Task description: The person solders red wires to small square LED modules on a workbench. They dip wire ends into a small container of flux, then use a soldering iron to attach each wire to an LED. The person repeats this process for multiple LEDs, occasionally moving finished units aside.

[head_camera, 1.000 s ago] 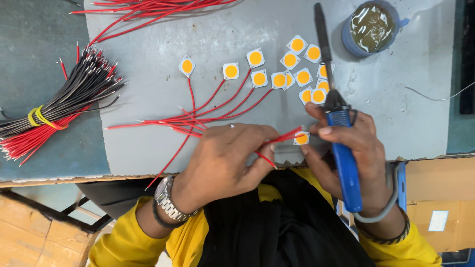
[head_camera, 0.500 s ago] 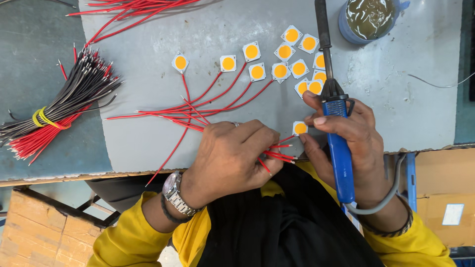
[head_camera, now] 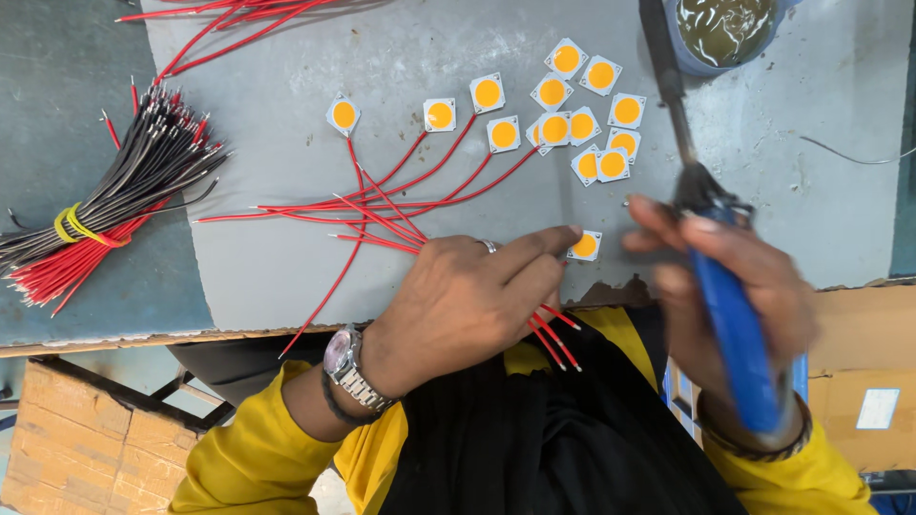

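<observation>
Fingers of the left hand (head_camera: 468, 300) pinch a few short red wires (head_camera: 551, 336) at the edge of the grey mat (head_camera: 286, 257), one fingertip touching a small square chip (head_camera: 585, 245); the right hand (head_camera: 725, 286) is wrapped around a blue-handled soldering iron (head_camera: 730, 329). Four chips (head_camera: 440, 115) already carry red leads, about a dozen bare ones (head_camera: 601, 74) lie clustered, and a banded wire bundle (head_camera: 105, 200) waits. The round tin (head_camera: 725, 29) holds murky paste.
</observation>
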{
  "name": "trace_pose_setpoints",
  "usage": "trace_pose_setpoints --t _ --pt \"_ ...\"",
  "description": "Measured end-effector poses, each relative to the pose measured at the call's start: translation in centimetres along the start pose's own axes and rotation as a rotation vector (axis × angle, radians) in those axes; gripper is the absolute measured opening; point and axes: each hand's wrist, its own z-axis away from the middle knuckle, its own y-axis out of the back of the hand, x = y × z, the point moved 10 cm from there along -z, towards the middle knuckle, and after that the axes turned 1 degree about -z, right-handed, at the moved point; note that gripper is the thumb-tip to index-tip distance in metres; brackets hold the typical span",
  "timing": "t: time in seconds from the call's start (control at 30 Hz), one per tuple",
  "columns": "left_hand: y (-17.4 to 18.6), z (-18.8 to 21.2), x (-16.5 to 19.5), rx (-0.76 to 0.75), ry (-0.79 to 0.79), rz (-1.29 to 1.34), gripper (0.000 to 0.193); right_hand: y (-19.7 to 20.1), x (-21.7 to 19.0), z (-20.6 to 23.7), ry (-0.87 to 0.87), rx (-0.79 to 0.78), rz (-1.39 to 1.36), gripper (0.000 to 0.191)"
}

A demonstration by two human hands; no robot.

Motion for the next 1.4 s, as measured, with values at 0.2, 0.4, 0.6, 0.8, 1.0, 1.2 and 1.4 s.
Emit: trace_pose_setpoints --t 0.2,0.4,0.6,0.8,1.0,1.2,1.4 --pt "0.1 -0.4 -0.7 -0.006 -0.014 0.052 0.018 6.3 3.9 3.9 -0.014 0.266 -0.091 0.025" --pt "-0.1 -0.3 -0.9 0.006 -0.02 0.004 0.011 10.7 6.0 6.9 0.091 0.197 -0.041 0.016" --pt "-0.3 0.0 -1.1 -0.006 -0.019 0.006 0.01 10.9 5.9 7.2 0.147 0.089 -0.038 0.015" --pt "-0.1 0.2 -1.2 -0.011 0.0 0.078 0.017 8.2 3.0 4.7 0.124 0.042 -0.038 0.022" --pt "0.2 0.3 -1.1 -0.011 0.007 0.089 0.018 6.2 0.7 2.9 -0.059 0.036 -0.074 0.021" --pt "0.0 0.2 -1.1 -0.022 0.011 0.078 0.015 4.1 -1.5 -0.9 0.014 -0.184 0.048 0.019" --pt "0.1 0.1 -0.8 -0.033 0.022 0.081 0.017 4.8 -2.0 0.2 0.129 -0.297 0.104 0.016"
